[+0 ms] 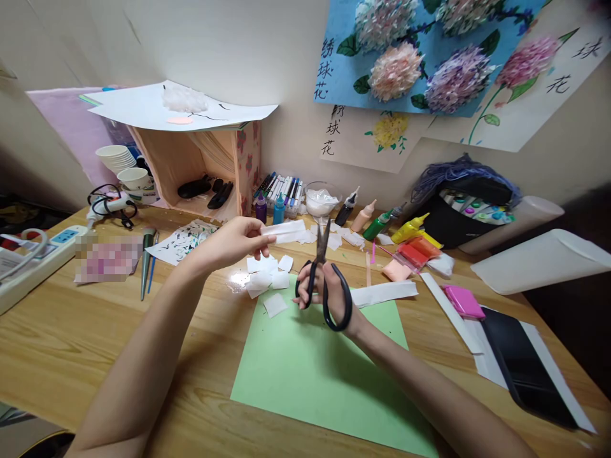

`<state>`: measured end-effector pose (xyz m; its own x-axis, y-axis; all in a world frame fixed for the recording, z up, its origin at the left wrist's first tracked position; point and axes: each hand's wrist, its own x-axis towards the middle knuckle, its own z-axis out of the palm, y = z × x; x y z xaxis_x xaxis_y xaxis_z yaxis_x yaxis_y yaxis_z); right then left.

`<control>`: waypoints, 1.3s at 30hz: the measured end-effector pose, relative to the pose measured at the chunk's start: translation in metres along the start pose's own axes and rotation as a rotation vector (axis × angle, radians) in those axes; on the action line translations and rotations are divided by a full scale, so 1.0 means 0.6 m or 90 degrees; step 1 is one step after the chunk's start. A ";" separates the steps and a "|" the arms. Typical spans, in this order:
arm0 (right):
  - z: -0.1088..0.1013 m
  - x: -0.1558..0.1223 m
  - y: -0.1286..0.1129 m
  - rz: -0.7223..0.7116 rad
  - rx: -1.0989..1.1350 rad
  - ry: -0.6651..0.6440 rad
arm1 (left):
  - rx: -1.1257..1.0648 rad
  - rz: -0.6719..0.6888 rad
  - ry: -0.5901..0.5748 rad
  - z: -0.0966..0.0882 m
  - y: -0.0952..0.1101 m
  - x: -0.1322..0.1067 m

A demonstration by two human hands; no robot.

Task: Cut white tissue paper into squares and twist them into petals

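Across the near surface lies one green sheet, with a single white square at its far left corner. Above it, the right hand grips one pair of black-handled scissors by the loops, dark blades slightly parted. Farther left, the left hand pinches one white strip (flat, narrow, straight-edged) by its left end, its right end near the blades. Beyond stand one purple bottle and one blue bottle; farthest, on the wall, one blue poster bears four flower heads.
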<state>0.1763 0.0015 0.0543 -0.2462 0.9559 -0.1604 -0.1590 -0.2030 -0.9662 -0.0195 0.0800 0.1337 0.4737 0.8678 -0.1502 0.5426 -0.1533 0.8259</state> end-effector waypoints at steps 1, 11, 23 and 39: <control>0.003 -0.002 0.004 0.016 -0.016 -0.030 | -0.012 0.002 0.025 -0.002 -0.004 0.002; 0.005 -0.017 0.015 0.021 -0.159 -0.150 | -0.042 -0.003 -0.033 0.012 0.007 0.002; 0.005 -0.015 0.016 0.007 -0.168 -0.135 | 0.000 -0.008 -0.051 0.017 0.011 0.001; 0.005 -0.023 0.011 -0.012 -0.264 -0.140 | 0.011 0.015 -0.072 0.018 0.014 -0.001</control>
<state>0.1760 -0.0135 0.0509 -0.4502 0.8821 -0.1390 0.2194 -0.0417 -0.9747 -0.0077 0.0728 0.1351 0.5609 0.8053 -0.1919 0.5420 -0.1821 0.8204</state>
